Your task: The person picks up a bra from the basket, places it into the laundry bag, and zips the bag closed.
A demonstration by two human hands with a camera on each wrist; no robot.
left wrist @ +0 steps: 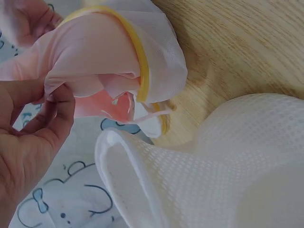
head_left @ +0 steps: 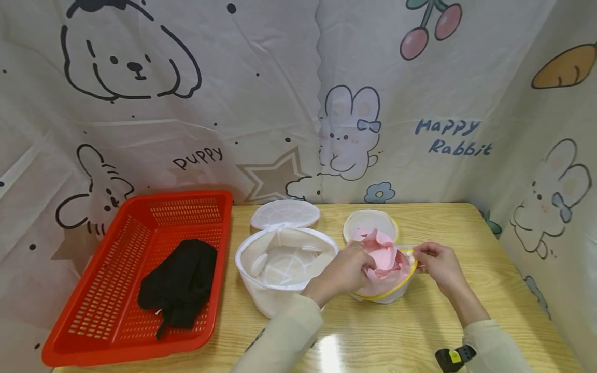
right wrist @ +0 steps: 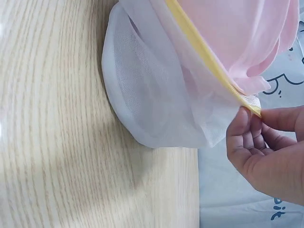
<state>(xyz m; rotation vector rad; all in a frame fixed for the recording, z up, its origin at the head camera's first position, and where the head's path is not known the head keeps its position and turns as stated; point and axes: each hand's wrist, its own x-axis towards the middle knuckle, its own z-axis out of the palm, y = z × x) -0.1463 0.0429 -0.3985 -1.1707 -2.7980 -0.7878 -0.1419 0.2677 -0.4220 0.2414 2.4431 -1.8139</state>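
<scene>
A small white mesh laundry bag (right wrist: pixel 152 85) with a yellow zip rim stands on the right of the table, its round lid (head_left: pixel 368 220) flipped back. Pink fabric, a soft garment (head_left: pixel 384 255), fills its mouth and bulges above the rim. My left hand (head_left: pixel 347 267) pinches a fold of this garment between thumb and fingers; in the left wrist view a thin pink strap hangs past the rim. At the bag's right side my right hand (head_left: pixel 440 265) pinches the yellow edge between thumb and forefinger.
Left of the small bag stands a larger white mesh laundry bag (head_left: pixel 266 300), lid open, partly behind my left forearm. A red plastic basket (head_left: pixel 226 248) at the left holds a black cloth item (head_left: pixel 179 285). A printed curtain (head_left: pixel 261 103) rises behind the wooden table (head_left: pixel 382 342).
</scene>
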